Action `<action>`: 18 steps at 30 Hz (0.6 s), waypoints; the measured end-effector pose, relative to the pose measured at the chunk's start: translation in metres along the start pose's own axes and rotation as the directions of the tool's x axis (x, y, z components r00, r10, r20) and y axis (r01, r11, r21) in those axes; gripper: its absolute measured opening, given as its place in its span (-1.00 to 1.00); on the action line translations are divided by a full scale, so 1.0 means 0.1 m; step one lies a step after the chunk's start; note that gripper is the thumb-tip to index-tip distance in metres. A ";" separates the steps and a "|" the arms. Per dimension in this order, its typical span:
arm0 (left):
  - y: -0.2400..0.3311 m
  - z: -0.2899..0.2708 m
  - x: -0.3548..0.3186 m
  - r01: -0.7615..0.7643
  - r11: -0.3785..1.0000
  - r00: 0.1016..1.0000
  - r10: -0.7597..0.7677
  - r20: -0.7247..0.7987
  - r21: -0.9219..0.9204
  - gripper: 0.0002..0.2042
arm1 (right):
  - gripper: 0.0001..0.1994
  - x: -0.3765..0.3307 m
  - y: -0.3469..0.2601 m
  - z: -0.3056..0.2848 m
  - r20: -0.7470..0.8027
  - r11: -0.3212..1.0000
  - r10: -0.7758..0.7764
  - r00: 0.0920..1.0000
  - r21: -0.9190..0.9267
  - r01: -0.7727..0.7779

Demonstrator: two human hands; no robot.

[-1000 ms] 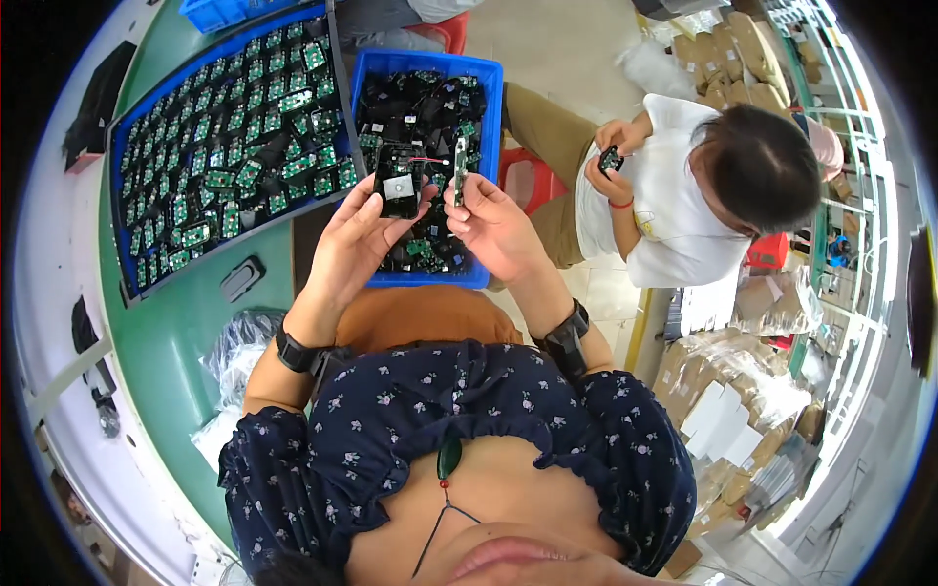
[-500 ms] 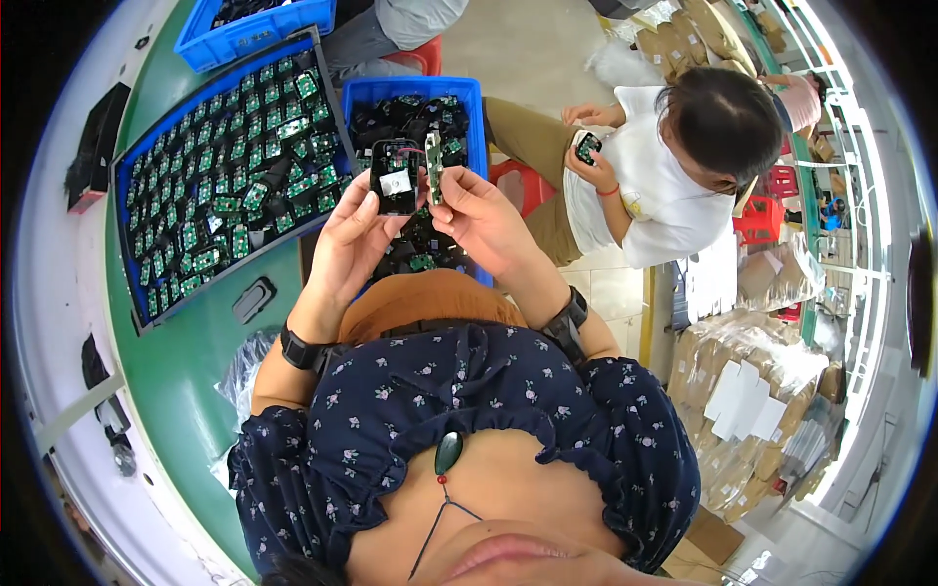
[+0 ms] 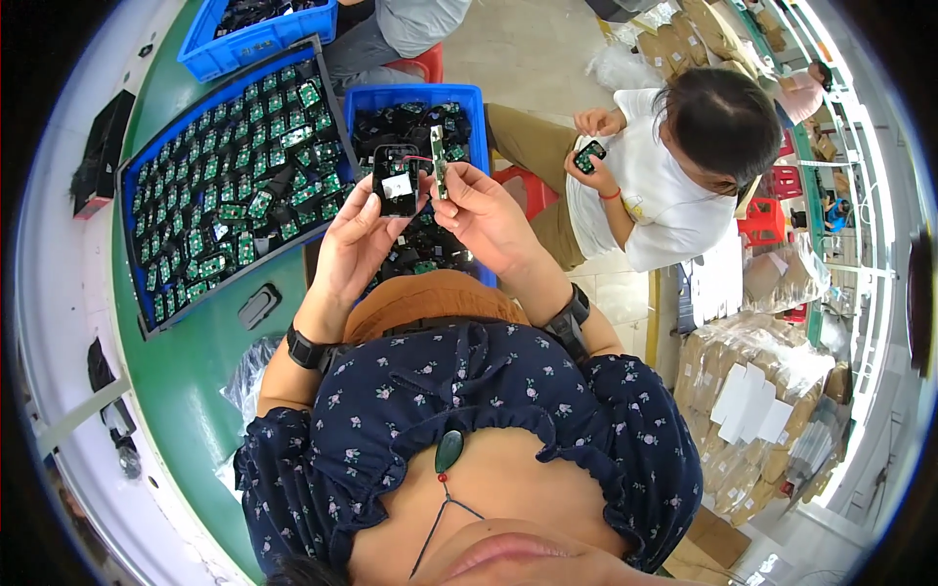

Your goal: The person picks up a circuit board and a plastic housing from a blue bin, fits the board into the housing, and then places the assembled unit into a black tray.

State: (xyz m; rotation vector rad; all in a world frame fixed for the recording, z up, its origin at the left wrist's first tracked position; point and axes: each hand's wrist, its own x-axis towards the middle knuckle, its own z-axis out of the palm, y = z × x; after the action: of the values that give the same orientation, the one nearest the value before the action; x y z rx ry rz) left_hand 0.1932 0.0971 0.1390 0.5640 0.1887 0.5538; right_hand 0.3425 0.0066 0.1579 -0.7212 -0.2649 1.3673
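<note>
My left hand (image 3: 356, 237) grips a small black plastic housing (image 3: 396, 202), its hollow side up, with a white rectangular piece inside. Just right of it, my right hand (image 3: 484, 217) pinches a green circuit board (image 3: 439, 161) turned nearly edge-on. Thin red wires (image 3: 418, 158) run between the board and the housing. Both are held above a blue crate (image 3: 477, 107) filled with black housings and green boards. My fingers hide part of the board's lower end.
On the green table (image 3: 186, 381), a large black tray (image 3: 333, 103) holds rows of circuit boards, with a black plastic cover (image 3: 259, 307) nearby. Another blue crate (image 3: 256, 29) stands beyond. A co-worker (image 3: 664, 166) sits at the right, holding a similar board. Wrapped cardboard (image 3: 752, 391) is stacked behind.
The circuit board in my right hand has shifted slightly and turned more edge-on. My left hand keeps the housing almost in place. The whole view has moved a little.
</note>
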 end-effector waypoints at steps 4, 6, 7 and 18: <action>0.01 0.02 0.02 0.007 1.000 1.000 -0.007 -0.008 0.011 -0.59 | -0.86 0.01 0.01 -0.03 0.003 1.000 0.006 1.000 0.023 -0.006; 0.01 0.02 0.03 0.010 1.000 1.000 -0.010 -0.009 -0.003 -0.59 | -0.87 0.00 0.00 -0.03 0.017 1.000 0.003 1.000 0.009 -0.003; 0.01 0.01 0.03 0.011 1.000 1.000 -0.011 -0.011 -0.017 -0.59 | -0.87 0.00 0.00 -0.03 0.017 1.000 0.003 1.000 0.010 -0.003; -0.02 -0.02 0.03 0.038 0.997 0.999 -0.038 -0.009 -0.064 -0.60 | -0.86 -0.01 0.02 -0.07 0.029 1.000 0.002 1.000 -0.006 -0.002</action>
State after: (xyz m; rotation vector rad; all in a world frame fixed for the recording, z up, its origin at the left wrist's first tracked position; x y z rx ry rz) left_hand 0.1958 0.0979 0.1364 0.4943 0.1901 0.5241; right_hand 0.3444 0.0037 0.1519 -0.7075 -0.2916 1.3803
